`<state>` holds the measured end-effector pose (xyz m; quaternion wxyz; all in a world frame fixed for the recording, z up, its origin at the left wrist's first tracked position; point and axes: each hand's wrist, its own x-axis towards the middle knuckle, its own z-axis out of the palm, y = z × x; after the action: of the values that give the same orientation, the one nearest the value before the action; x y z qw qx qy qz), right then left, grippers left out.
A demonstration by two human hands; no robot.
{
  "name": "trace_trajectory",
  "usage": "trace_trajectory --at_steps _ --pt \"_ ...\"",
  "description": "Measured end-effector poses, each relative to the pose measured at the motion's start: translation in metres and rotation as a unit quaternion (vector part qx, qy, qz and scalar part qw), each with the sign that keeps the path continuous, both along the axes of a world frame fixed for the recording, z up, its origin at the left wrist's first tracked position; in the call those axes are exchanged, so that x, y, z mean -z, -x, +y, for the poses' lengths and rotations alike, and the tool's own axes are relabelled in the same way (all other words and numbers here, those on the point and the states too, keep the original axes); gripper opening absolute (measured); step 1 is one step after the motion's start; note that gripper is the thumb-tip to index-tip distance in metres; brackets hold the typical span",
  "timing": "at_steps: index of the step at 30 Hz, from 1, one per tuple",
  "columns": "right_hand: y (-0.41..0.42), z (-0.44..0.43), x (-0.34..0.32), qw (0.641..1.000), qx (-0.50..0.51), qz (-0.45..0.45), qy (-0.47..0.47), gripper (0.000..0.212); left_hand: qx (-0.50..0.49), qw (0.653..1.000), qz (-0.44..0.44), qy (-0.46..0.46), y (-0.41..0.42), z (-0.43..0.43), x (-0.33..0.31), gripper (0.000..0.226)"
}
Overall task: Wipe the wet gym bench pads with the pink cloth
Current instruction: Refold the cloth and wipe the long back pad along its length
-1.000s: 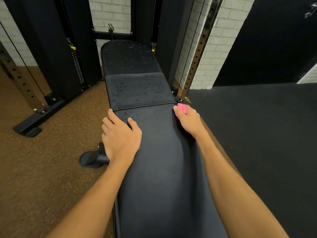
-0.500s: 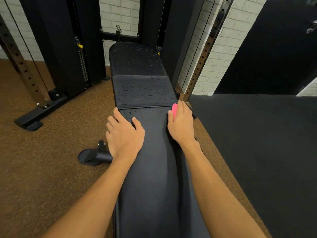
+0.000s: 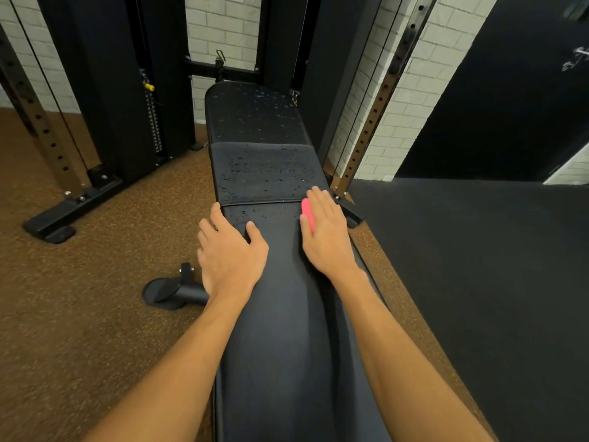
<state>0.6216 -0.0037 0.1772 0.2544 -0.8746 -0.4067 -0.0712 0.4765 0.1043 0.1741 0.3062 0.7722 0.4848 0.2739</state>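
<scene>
A long black gym bench runs away from me; its near pad looks dry and smooth. The middle pad and the far pad are dotted with water drops, and drops also lie on the near pad's far end. My right hand presses flat on the pink cloth at the right side of the near pad, close to the seam; only a strip of cloth shows past my fingers. My left hand rests flat on the pad's left edge, holding nothing.
A bench foot sticks out on the brown floor at left. Black rack uprights and a base rail stand at back left, a perforated upright and its foot right beside the bench. Dark rubber flooring lies to the right.
My right hand with the cloth has slid from the pad's right edge inward and up toward the seam. The left hand has stayed in place. The view has shifted slightly.
</scene>
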Motion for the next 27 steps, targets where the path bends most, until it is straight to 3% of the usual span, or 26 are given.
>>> trace_trajectory --at_steps 3,7,9,15,21,23,27 --pt "0.002 -0.023 0.006 0.999 -0.035 -0.006 0.011 0.056 0.001 1.0 -0.021 0.012 0.002 0.001 0.0 0.074" --pt "-0.005 -0.004 0.005 0.997 0.079 0.017 -0.019 0.057 0.001 1.0 -0.024 0.014 0.003 0.001 -0.001 0.074" --pt "-0.002 0.015 0.001 0.996 0.09 0.022 -0.013 0.058 0.002 0.999 -0.031 0.014 0.004 0.0 -0.001 0.074" --pt "0.015 -0.018 0.007 0.999 -0.038 0.012 0.013 0.057 0.007 0.999 -0.049 0.023 0.007 0.002 -0.001 0.073" --pt "0.005 -0.005 0.001 0.992 0.115 0.045 0.003 0.058 0.012 0.998 -0.052 0.025 0.006 0.004 -0.001 0.073" --pt "0.013 0.015 -0.003 0.995 0.097 0.034 0.003 0.058 0.009 0.998 -0.055 0.027 0.005 0.005 0.0 0.072" --pt "0.029 0.014 -0.004 0.999 -0.03 0.007 0.035 0.058 0.004 0.998 -0.06 0.034 0.004 0.007 0.0 0.067"
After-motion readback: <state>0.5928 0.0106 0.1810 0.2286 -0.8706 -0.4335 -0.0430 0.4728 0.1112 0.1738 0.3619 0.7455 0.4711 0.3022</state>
